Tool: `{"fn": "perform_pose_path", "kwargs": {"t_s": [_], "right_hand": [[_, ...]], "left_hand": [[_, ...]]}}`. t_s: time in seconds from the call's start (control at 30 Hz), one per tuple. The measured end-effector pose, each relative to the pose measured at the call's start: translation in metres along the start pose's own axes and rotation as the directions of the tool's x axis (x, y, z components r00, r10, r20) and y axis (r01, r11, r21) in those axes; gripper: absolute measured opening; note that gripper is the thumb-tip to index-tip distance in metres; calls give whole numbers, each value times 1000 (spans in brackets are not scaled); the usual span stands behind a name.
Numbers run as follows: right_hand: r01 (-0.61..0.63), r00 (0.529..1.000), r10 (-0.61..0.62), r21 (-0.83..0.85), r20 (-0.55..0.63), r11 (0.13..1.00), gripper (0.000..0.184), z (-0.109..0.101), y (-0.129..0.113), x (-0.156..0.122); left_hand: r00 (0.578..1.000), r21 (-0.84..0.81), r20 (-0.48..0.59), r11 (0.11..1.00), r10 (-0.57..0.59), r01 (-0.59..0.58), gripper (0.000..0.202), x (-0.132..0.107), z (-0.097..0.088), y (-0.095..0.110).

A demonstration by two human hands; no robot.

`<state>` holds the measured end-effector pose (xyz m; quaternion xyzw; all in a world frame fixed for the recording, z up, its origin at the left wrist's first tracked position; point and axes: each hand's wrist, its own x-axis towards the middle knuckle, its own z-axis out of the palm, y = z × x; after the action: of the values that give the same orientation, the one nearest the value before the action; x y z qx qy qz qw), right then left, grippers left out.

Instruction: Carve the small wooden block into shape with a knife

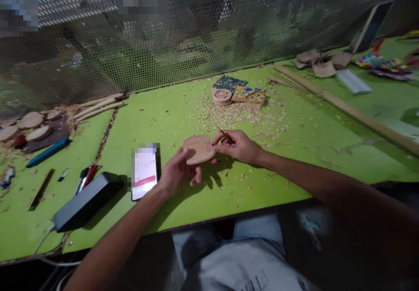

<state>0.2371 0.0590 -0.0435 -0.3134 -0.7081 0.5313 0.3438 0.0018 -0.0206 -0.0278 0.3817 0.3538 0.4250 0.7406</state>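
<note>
My left hand point(176, 171) is closed on a flat, rounded piece of wood point(198, 148), thumb on its near left edge and fingers underneath. The wood is held tilted above the green table. At its right edge is my right hand point(241, 146), its fingers pinching a thin, dark brown stick-like tool point(227, 136). The tool's kind and working tip cannot be made out. Just beyond my hands, a round carved wooden piece point(222, 97) and a painted block point(250, 97) lie among wood shavings point(229, 115).
Left of my hands are a lit phone point(145, 171), a black box-shaped device point(87, 201) with a cable, and a blue tool point(47, 152). A long pole point(347, 105) crosses the right side. Perforated metal mesh point(183, 46) stands along the table's back edge.
</note>
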Motion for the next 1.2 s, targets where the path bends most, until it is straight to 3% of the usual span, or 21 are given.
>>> {"fn": "perform_pose_path", "kwargs": {"t_s": [0.57, 1.2], "right_hand": [[-6, 1000, 6, -33, -3, 999, 33, 0, 2, -2], [26, 1000, -26, -29, 3, 999, 33, -1, -5, -1]], "left_hand": [[999, -106, 31, 994, -30, 33, 68, -2, 1, 5], [997, 24, 62, 999, 36, -38, 72, -8, 11, 5]]}}
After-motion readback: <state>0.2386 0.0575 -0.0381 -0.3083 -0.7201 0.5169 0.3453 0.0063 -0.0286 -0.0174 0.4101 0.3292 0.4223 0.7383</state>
